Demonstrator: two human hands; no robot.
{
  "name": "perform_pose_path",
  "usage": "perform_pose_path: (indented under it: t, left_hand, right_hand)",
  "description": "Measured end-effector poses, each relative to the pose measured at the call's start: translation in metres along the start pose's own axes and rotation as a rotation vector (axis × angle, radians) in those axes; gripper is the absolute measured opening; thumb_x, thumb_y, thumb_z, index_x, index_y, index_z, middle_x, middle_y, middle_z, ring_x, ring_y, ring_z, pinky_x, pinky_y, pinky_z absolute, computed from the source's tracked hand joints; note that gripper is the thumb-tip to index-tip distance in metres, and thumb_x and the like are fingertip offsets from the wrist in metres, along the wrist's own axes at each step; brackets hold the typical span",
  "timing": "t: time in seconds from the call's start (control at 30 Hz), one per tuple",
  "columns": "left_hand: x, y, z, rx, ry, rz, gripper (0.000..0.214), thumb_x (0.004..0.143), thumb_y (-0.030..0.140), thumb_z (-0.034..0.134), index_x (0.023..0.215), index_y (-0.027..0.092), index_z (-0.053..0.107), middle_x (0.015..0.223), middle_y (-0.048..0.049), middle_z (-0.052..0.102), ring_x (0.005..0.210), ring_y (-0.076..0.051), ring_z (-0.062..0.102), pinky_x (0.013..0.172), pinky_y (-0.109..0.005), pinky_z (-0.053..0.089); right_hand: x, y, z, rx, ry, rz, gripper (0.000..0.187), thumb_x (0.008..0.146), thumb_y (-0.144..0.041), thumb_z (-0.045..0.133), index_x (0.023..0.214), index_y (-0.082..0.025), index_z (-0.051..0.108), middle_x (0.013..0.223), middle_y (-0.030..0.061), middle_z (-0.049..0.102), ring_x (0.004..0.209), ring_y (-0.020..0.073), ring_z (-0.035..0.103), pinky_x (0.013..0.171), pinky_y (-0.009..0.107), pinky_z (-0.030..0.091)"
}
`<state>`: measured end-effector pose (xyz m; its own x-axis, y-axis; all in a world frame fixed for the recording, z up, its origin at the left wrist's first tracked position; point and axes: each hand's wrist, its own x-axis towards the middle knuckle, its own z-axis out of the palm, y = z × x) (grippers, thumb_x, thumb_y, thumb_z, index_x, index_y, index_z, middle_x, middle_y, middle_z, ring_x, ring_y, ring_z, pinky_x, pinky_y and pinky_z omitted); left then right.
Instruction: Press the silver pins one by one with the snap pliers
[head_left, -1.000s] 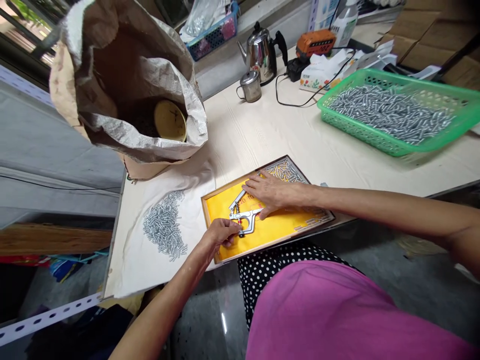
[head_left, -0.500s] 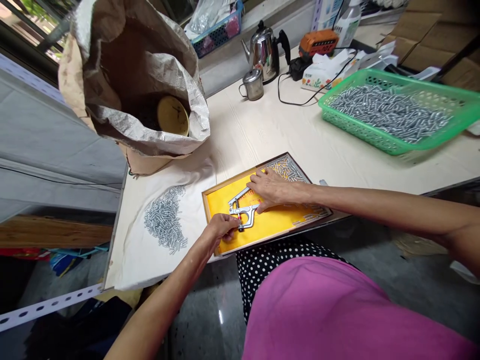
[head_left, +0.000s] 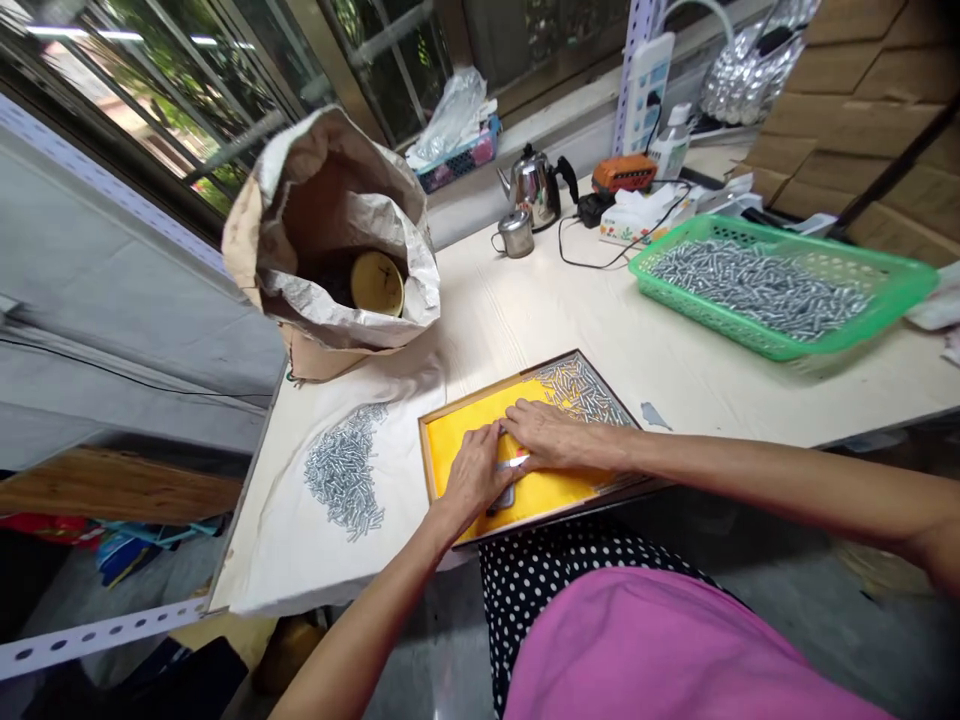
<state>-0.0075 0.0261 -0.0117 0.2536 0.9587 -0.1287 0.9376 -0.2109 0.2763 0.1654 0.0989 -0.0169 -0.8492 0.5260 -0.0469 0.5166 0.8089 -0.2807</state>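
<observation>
A shallow tray (head_left: pixel 424 440) with a yellow lining lies at the table's front edge. Inside it, silver spring-loaded pliers (head_left: pixel 513 463) lie mostly covered by my hands. My left hand (head_left: pixel 474 468) is closed over the jaw side of the pliers. Curled around the handle side is my right hand (head_left: pixel 551 434), its fingertips nearly meeting those of the left. Whatever sits between the jaws is hidden. Small metal pins (head_left: pixel 589 390) fill the tray's far right corner. Left of the tray, a heap of shiny small pins (head_left: pixel 345 470) rests on white cloth (head_left: pixel 277 540).
A large paper sack (head_left: pixel 300 350) holding a yellow cup (head_left: pixel 376 283) stands at the back left. Behind are a steel kettle (head_left: pixel 536 190), a metal mug (head_left: pixel 516 235) and an orange battery (head_left: pixel 624 174). A green basket (head_left: pixel 787 345) of metal pieces sits at right.
My left hand has moved from pinching at the jaw tip to closing over the pliers. My right hand remains on the handles. The view has tilted upward, showing more of the window.
</observation>
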Motion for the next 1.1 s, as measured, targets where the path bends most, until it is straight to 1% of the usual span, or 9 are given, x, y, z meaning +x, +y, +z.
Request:
perform_pose_path:
  t: [0.13,0.47,0.67,0.77,0.83,0.9,0.97,1.03,1.1]
  left_hand:
    - [0.005,0.000,-0.002,0.067,-0.075,0.000,0.068,0.084,0.036,0.070,0.142,0.011,0.043,0.129,-0.0167,0.059,0.118,-0.031,0.053,0.104,-0.044,0.045]
    - [-0.009,0.020,-0.004,0.186,-0.140,-0.044,0.025,0.094,0.031,0.056,0.115,0.017,0.057,0.119,-0.0101,0.062,0.111,-0.027,0.053,0.093,-0.042,0.050]
    - [-0.014,0.019,-0.003,0.150,-0.161,-0.065,0.014,0.095,0.029,0.055,0.104,0.020,0.061,0.111,-0.0066,0.066,0.107,-0.025,0.055,0.086,-0.038,0.052]
    - [-0.015,0.019,0.000,0.130,-0.125,-0.090,0.024,0.093,0.032,0.060,0.112,0.018,0.061,0.115,-0.0079,0.065,0.110,-0.026,0.055,0.089,-0.039,0.052]
    - [-0.016,0.016,-0.002,0.097,-0.096,-0.108,0.041,0.088,0.037,0.067,0.124,0.017,0.059,0.120,-0.0095,0.064,0.112,-0.027,0.054,0.093,-0.039,0.052]
    - [-0.018,0.006,-0.010,0.049,-0.060,-0.117,0.054,0.085,0.041,0.072,0.131,0.018,0.057,0.126,-0.0098,0.061,0.114,-0.026,0.054,0.096,-0.037,0.050]
    - [-0.023,-0.015,-0.024,0.033,0.015,-0.166,0.045,0.089,0.038,0.068,0.130,0.021,0.061,0.129,-0.0089,0.060,0.114,-0.024,0.054,0.096,-0.034,0.049]
    - [-0.031,-0.046,-0.042,0.114,0.125,-0.321,0.028,0.098,0.027,0.053,0.120,0.018,0.068,0.120,-0.0096,0.063,0.108,-0.023,0.054,0.090,-0.033,0.048]
    - [-0.042,-0.083,-0.056,0.285,0.155,-0.460,0.032,0.100,0.020,0.043,0.109,0.015,0.073,0.109,-0.0120,0.065,0.107,-0.027,0.052,0.085,-0.035,0.047]
  right_hand:
    - [-0.005,0.002,0.006,-0.055,0.042,0.084,0.062,0.073,-0.037,0.082,0.123,-0.008,0.058,0.117,0.0179,0.063,0.105,0.0305,0.057,0.086,0.040,0.046]
    - [-0.014,0.007,0.047,-0.133,0.270,-0.075,0.005,0.084,-0.015,0.067,0.088,-0.017,0.063,0.089,0.0084,0.065,0.085,0.0220,0.058,0.074,0.032,0.041]
    - [-0.018,0.004,0.065,-0.132,0.322,-0.135,0.014,0.089,-0.010,0.059,0.079,-0.020,0.060,0.077,0.0033,0.062,0.076,0.0192,0.057,0.072,0.031,0.040]
    - [-0.019,0.003,0.058,-0.147,0.369,-0.100,0.005,0.086,-0.019,0.066,0.091,-0.019,0.064,0.085,0.0055,0.064,0.080,0.0221,0.058,0.072,0.034,0.043]
    - [-0.019,0.002,0.054,-0.130,0.400,-0.073,0.026,0.082,-0.022,0.070,0.107,-0.017,0.063,0.097,0.0087,0.066,0.089,0.0248,0.059,0.076,0.036,0.046]
    - [-0.021,0.000,0.053,-0.091,0.430,-0.078,0.042,0.080,-0.023,0.071,0.120,-0.018,0.060,0.115,0.0129,0.064,0.103,0.0282,0.058,0.085,0.041,0.049]
    - [-0.023,-0.002,0.058,-0.062,0.451,-0.095,0.045,0.080,-0.021,0.069,0.124,-0.020,0.060,0.129,0.0152,0.059,0.116,0.0308,0.054,0.093,0.045,0.048]
    - [-0.027,-0.006,0.067,-0.048,0.445,-0.104,0.037,0.081,-0.018,0.067,0.118,-0.022,0.064,0.128,0.0140,0.060,0.115,0.0309,0.054,0.094,0.047,0.048]
    - [-0.030,-0.010,0.078,-0.029,0.424,-0.108,0.027,0.084,-0.016,0.063,0.110,-0.023,0.067,0.118,0.0117,0.064,0.105,0.0283,0.058,0.088,0.045,0.051]
